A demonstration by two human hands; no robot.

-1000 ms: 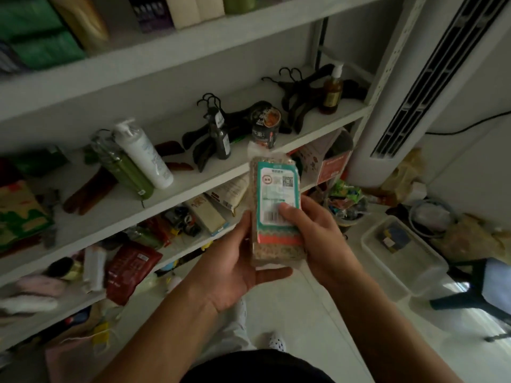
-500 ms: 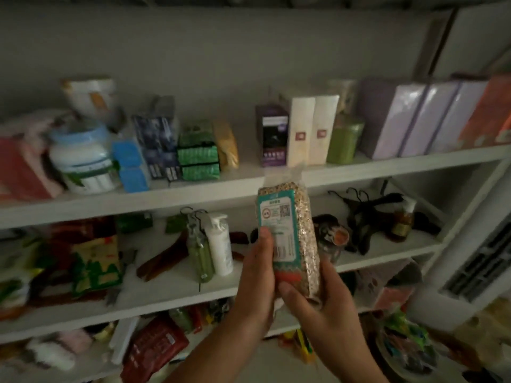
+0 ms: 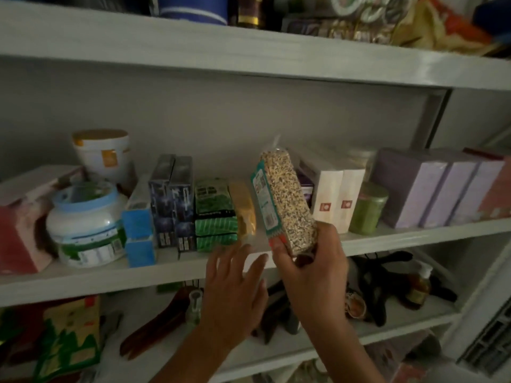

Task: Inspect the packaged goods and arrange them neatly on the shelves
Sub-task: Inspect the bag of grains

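My right hand (image 3: pixel 312 261) grips the bottom end of a clear brick-shaped pack of mixed grain (image 3: pixel 287 205) with a teal label, held tilted in front of the middle shelf (image 3: pixel 414 233). The pack hangs above a gap between a yellow packet (image 3: pixel 244 208) and two white boxes (image 3: pixel 336 200). My left hand (image 3: pixel 235 283) is off the pack, fingers spread, its fingertips near the shelf edge below the yellow packet. Stacked green packets (image 3: pixel 215 214) stand left of the yellow one.
On the middle shelf stand dark blue boxes (image 3: pixel 172 203), blue cartons (image 3: pixel 138 230), a white jar with a blue lid (image 3: pixel 85 225), a white tub (image 3: pixel 102 156), a green tin (image 3: pixel 369 208) and lilac boxes (image 3: pixel 437 186). Hangers and bottles lie on the shelf below.
The view has risen to the middle shelf. My left hand let go of the grain pack and opened near the shelf edge. My right hand raised the pack toward the gap.
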